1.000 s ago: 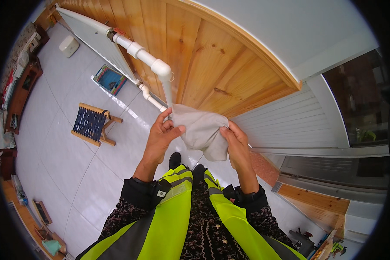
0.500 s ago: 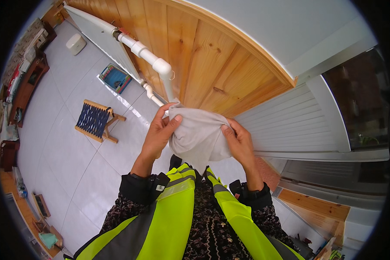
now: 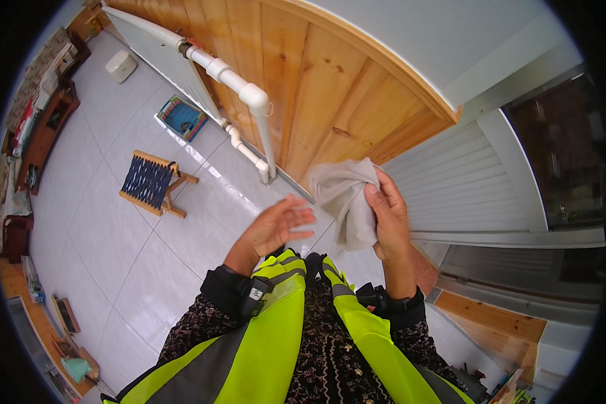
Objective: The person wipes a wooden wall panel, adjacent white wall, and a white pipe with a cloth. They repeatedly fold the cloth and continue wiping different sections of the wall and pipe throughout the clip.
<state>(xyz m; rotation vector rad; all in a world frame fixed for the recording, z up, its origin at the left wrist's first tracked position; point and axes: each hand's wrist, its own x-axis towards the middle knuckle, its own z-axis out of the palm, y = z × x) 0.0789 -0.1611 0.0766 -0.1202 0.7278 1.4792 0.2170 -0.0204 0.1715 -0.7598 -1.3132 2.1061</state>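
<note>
A light grey cloth [image 3: 347, 198] hangs bunched from my right hand [image 3: 390, 215], its thumb and fingers pinching the right side. The loose left part of the cloth is slightly blurred. To the left of the cloth and apart from it, my left hand [image 3: 279, 223] holds nothing, its fingers spread and a little smeared by motion. Both hands are in front of my chest, above the tiled floor.
White pipes [image 3: 239, 86] run along the wood-panelled wall [image 3: 316, 87] to a radiator [image 3: 158, 57]. A folding stool [image 3: 148, 180] with a dark woven seat stands at left, near a blue tray [image 3: 183, 118]. A panelled door [image 3: 471, 182] is at right.
My left hand has let go of the cloth and moved down, fingers opened. The cloth, now held only by my right hand, has shifted right and hangs more bunched.
</note>
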